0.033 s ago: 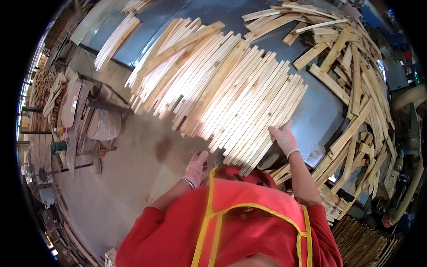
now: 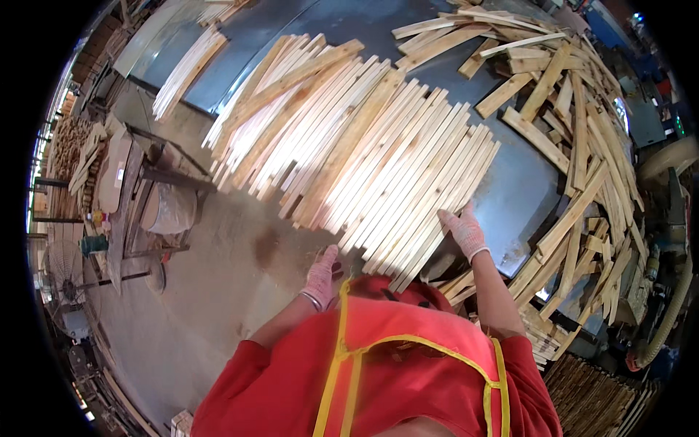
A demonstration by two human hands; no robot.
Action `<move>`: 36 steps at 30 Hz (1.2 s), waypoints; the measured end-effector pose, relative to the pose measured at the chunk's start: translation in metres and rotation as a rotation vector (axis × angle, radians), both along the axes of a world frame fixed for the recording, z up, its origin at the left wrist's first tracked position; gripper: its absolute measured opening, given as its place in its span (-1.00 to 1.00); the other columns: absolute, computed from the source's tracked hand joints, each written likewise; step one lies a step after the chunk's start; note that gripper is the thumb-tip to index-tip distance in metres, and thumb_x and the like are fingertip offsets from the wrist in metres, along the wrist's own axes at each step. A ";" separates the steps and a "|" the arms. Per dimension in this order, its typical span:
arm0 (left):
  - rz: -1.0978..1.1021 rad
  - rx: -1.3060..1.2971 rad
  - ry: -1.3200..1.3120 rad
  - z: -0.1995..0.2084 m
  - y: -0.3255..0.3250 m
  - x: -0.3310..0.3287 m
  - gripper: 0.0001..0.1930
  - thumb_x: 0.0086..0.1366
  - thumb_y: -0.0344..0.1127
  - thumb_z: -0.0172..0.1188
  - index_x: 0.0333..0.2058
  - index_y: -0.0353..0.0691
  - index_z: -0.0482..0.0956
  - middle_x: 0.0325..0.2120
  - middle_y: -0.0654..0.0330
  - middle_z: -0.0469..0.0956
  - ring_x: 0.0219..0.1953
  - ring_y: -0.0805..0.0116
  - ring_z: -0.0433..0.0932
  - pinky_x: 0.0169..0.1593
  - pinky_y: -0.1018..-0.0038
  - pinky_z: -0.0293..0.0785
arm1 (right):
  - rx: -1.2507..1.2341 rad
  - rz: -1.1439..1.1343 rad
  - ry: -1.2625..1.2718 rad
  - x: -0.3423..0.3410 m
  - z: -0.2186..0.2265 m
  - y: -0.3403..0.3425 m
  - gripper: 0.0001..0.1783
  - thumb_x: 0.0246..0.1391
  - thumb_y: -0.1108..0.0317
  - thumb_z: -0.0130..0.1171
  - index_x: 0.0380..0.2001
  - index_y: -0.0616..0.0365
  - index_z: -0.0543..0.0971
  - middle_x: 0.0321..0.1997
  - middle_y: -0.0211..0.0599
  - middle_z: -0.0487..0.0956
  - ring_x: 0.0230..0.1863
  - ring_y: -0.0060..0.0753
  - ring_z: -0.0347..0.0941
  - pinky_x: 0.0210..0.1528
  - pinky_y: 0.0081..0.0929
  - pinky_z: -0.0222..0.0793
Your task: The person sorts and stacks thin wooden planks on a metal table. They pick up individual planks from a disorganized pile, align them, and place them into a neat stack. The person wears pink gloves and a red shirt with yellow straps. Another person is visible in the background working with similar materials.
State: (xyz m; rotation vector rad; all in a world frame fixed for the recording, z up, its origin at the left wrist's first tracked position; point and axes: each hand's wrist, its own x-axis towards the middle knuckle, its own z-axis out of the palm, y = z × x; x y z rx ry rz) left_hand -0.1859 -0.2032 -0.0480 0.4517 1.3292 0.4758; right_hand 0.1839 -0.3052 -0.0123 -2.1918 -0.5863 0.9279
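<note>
while left hand (image 2: pixel 321 278) and right hand (image 2: pixel 467 233) are unclenched, strips (image 2: pixel 409 175) overhang the metal table (image 2: pixel 513 207) above floor (image 2: pixel 175 313).

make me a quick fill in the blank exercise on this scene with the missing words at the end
1. The left hand and the right hand both wear ____.
2. The jumbled boards lie to the ____ of the neat row of strips.
3. The red apron has ____ trim.
4. The fan stands toward the ____ edge of the view.

Missing words: gloves; right; yellow; left
</note>
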 end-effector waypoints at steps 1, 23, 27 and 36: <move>0.076 -0.070 -0.119 -0.004 0.000 0.014 -0.69 0.49 0.03 0.27 0.01 0.00 0.68 -0.24 0.21 0.66 -0.18 0.24 0.64 -0.06 0.18 0.55 | -0.012 -0.013 0.041 0.001 0.019 0.005 0.06 0.10 -0.10 0.47 0.43 0.39 0.26 0.35 0.28 0.55 0.40 0.21 0.49 0.43 -0.18 0.34; -0.950 0.839 0.622 0.058 0.041 0.323 0.10 0.15 0.28 0.40 0.46 -0.38 0.26 0.36 -0.24 0.34 0.36 -0.22 0.43 0.43 0.08 0.38 | 0.262 -0.259 0.167 0.150 -0.034 -0.008 -0.23 0.13 0.05 0.49 0.25 0.37 0.53 0.12 0.06 0.72 0.11 -0.07 0.67 0.22 -0.24 0.52; -0.800 1.057 0.478 0.165 0.047 0.320 0.07 0.14 0.15 0.46 0.47 -0.37 0.23 0.35 -0.28 0.31 0.36 -0.25 0.40 0.41 0.08 0.39 | 0.663 -0.325 0.061 0.140 0.081 0.001 -0.33 0.22 0.33 0.43 0.32 0.38 0.46 0.20 -0.03 0.64 0.13 -0.24 0.58 0.22 -0.35 0.50; -0.588 1.655 0.045 0.213 0.093 0.284 0.01 0.14 -0.03 0.50 0.47 -0.36 0.25 0.32 -0.27 0.35 0.40 -0.24 0.32 0.44 0.07 0.36 | 1.053 -0.249 -0.192 0.090 0.201 -0.011 -0.30 0.35 0.23 0.36 0.43 0.20 0.36 0.27 -0.19 0.54 0.19 -0.26 0.54 0.21 -0.26 0.54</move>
